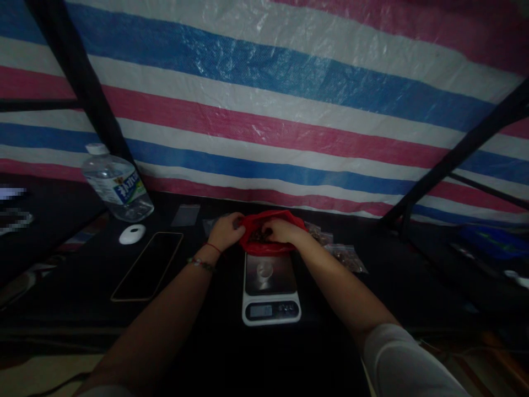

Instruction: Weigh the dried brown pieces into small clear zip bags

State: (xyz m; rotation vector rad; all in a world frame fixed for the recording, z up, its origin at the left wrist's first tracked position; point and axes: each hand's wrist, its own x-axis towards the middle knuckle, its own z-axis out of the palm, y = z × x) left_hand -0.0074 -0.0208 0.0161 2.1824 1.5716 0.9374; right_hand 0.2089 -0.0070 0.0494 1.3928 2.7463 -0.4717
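A red plastic bag [270,248] lies with its mouth spread, and small dark pieces show inside. My left hand [226,231] grips the bag's left edge between thumb and fingers. Reaching into the mouth, my right hand [283,230] has its fingertips bent down among the pieces; what they pinch, if anything, is hidden. Just in front of the bag stands a white kitchen scale [270,311] with a lit display. A small round clear object [265,269] rests on the scale's dark plate. Right of the bag lie small clear zip bags [346,257] with brownish contents.
On the left are a phone [149,267], a white rounded case [132,234], an empty-looking zip bag [185,215] and a large clear bottle [118,184]. Black frame bars [458,157] slant up at both sides before a striped plastic sheet [268,127]. A blue item [494,241] lies far right.
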